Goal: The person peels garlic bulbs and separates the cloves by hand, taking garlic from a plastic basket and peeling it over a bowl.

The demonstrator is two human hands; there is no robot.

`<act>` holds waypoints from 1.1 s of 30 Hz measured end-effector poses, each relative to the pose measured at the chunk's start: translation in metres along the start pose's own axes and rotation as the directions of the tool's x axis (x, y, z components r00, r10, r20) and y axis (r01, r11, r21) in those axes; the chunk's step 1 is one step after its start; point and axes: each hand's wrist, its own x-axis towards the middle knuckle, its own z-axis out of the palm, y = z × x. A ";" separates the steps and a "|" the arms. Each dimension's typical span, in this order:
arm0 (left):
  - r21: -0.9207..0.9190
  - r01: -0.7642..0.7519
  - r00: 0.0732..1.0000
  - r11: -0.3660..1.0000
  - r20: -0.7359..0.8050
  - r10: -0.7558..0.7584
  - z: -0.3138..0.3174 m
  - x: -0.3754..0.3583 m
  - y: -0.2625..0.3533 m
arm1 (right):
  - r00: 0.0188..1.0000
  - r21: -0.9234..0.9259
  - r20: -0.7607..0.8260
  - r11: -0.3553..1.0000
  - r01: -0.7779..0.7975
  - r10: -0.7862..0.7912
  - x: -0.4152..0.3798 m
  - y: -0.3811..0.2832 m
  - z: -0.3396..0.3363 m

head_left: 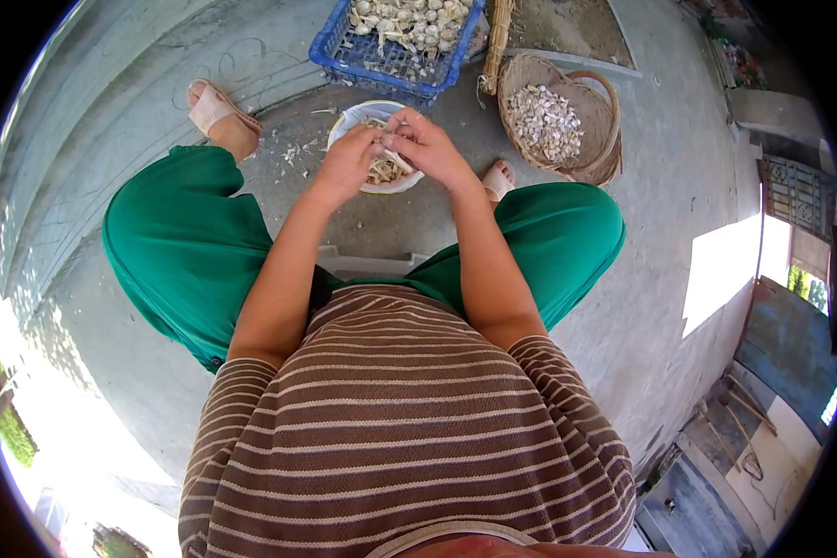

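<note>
Over a white bowl (338, 139), my left hand (352, 156) and my right hand (428, 149) meet with their fingertips pinched together. Between them is a piece of garlic, mostly hidden by the fingers, and a pale stalk (401, 162) shows just below. Dry garlic stalks and skins (383, 173) lie inside the bowl, which stands on the floor between my feet.
A blue plastic crate (363, 73) with whole garlic bulbs (418, 23) stands ahead. At the right is a handled wicker basket (607, 139) of separated cloves (542, 121). A straw broom (498, 42) lies between them. Garlic skins (293, 153) litter the concrete floor.
</note>
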 end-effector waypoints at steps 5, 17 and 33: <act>-0.227 0.135 0.991 0.965 0.033 -0.131 0.002 -0.002 -0.007 | 0.999 0.265 -0.035 0.964 -0.015 0.025 -0.001 0.004 0.003; -0.833 0.362 0.906 0.418 0.209 -0.368 0.003 0.003 0.000 | 0.990 0.467 -0.120 0.876 0.119 -0.071 -0.008 0.002 0.006; -0.354 0.322 0.863 0.878 -0.270 -0.426 0.025 0.003 0.015 | 0.903 -0.133 -0.320 0.957 0.258 -0.288 -0.005 0.010 0.050</act>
